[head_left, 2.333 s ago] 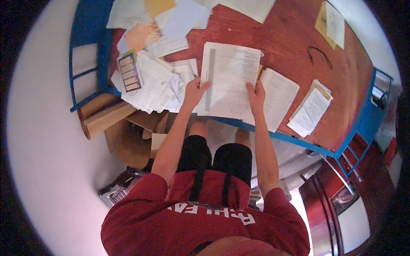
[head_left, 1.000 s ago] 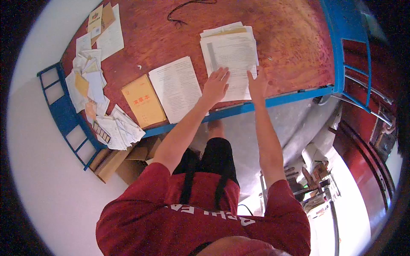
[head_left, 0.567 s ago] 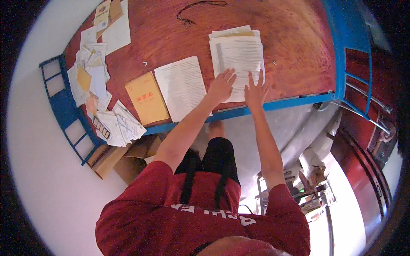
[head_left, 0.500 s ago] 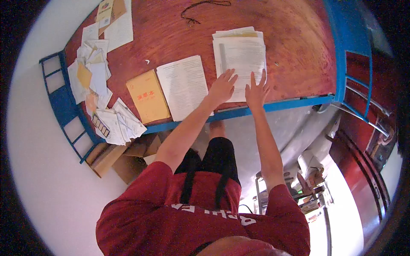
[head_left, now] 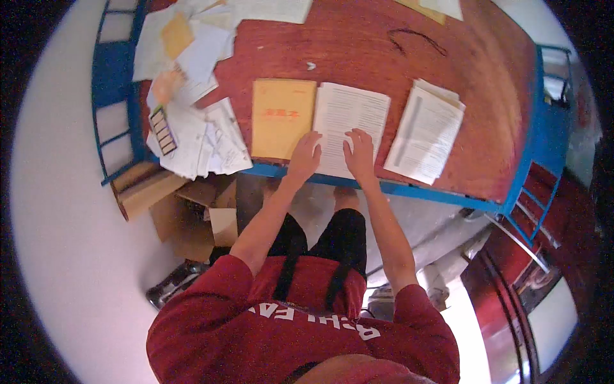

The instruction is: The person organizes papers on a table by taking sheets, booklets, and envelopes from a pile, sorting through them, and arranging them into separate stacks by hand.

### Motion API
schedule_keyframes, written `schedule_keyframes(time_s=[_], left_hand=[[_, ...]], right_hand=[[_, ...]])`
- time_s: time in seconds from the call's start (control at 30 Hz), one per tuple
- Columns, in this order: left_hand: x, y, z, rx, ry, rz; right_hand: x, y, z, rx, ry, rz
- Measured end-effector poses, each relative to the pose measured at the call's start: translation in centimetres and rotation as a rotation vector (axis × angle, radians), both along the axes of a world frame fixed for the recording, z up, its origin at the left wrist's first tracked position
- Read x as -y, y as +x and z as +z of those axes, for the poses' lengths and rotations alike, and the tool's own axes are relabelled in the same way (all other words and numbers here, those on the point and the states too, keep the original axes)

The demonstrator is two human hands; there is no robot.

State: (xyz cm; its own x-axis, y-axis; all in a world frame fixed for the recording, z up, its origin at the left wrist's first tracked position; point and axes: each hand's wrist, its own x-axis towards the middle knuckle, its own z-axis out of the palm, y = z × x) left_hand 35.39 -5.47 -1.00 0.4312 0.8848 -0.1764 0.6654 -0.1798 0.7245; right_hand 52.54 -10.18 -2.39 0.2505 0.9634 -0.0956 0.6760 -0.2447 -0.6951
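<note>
A stack of printed sheets (head_left: 352, 105) lies on the reddish table (head_left: 358, 48), close to its front edge. My left hand (head_left: 306, 155) is at the lower left of the stack, near its border with the yellow booklet (head_left: 281, 121), fingers apart and holding nothing. Over the right part of the printed sheets rests my right hand (head_left: 360, 153), its fingers spread and nothing gripped. To the right of both hands a second paper stack (head_left: 425, 131) sits at a slant. Whether my fingertips press on the sheets cannot be made out.
Loose papers (head_left: 192, 141) and a small striped card (head_left: 164, 131) lie at the table's left. A dark cord (head_left: 419, 40) is at the back right. Blue metal frame (head_left: 115, 77) borders the table. Cardboard boxes (head_left: 192, 224) stand below left.
The view has swung left. Both hands have moved from the right-hand paper stack, left lying on the table, to the middle printed sheets beside the yellow booklet.
</note>
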Motion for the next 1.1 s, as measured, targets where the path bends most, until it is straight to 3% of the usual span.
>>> schedule_keyframes(time_s=[0.07,0.17,0.23,0.37,0.47,0.53,0.57,0.7,0.8,0.9,1.0,1.1], left_hand=[[-1.3,-3.5,1.0,0.029,0.006,0.085],[-2.8,-9.0,1.1,0.046,0.065,0.229],[-3.8,-12.6,1.3,0.031,0.120,0.322],[-5.3,-19.0,1.6,0.133,-0.031,0.542],[-5.4,-23.4,0.4,0.165,-0.096,0.661],[-5.0,-25.9,-0.8,0.112,-0.096,0.694],[-4.8,-26.9,-1.2,0.113,-0.098,0.714],[-4.6,-29.2,-2.4,0.103,-0.112,0.714],[-4.9,-29.9,-2.8,0.102,-0.130,0.685],[-5.0,-30.1,-3.1,0.099,-0.125,0.667],[-5.0,-29.9,-3.3,0.145,-0.132,0.687],[-5.1,-29.6,-3.0,0.147,-0.143,0.700]], right_hand=[[-1.8,-3.9,0.3,-0.021,0.063,0.044],[-4.0,-9.6,0.5,-0.144,-0.055,0.122],[-5.5,-13.2,0.7,-0.140,0.141,0.244],[-8.0,-19.8,-1.3,-0.309,0.132,0.315],[-11.4,-24.0,0.9,-0.107,-0.251,0.308],[-13.4,-26.0,2.1,-0.532,-0.441,-0.087],[-11.7,-26.0,-5.8,-0.693,-0.158,-0.090],[-13.9,-26.9,-5.4,-0.407,-0.225,0.002],[-15.2,-27.7,-3.8,-0.398,-0.376,-0.042],[-14.8,-27.1,-5.4,-0.292,-0.305,0.083],[-14.0,-27.4,-5.1,-0.464,-0.275,0.084],[-13.7,-28.1,-4.4,-0.448,-0.181,0.007]])
